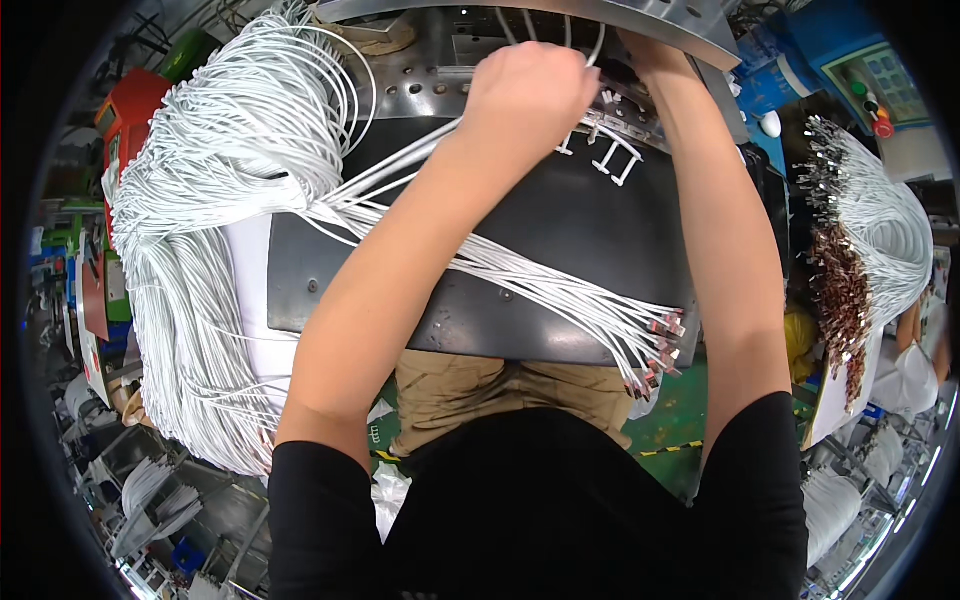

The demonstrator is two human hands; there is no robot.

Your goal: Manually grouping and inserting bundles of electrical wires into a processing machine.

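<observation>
My left hand (530,90) is closed, knuckles up, at the machine's front. White cables (405,157) run from the left bundle under its wrist, and a cable end shows beside its fingers. My right hand (648,52) reaches beneath a metal plate (640,22) at the back; its fingers are hidden. Small white plastic frames (618,160) hang from a metal strip between my arms. Across the black work surface (590,230) lies a fan of white cables (540,285) with copper-and-silver connector ends (664,345) at its right.
A thick bundle of white cables (235,130) is piled at the left and hangs down beside the work surface. Another bundle of cables with connectors (875,230) lies at the right. A blue machine with a panel (870,75) stands at the back right.
</observation>
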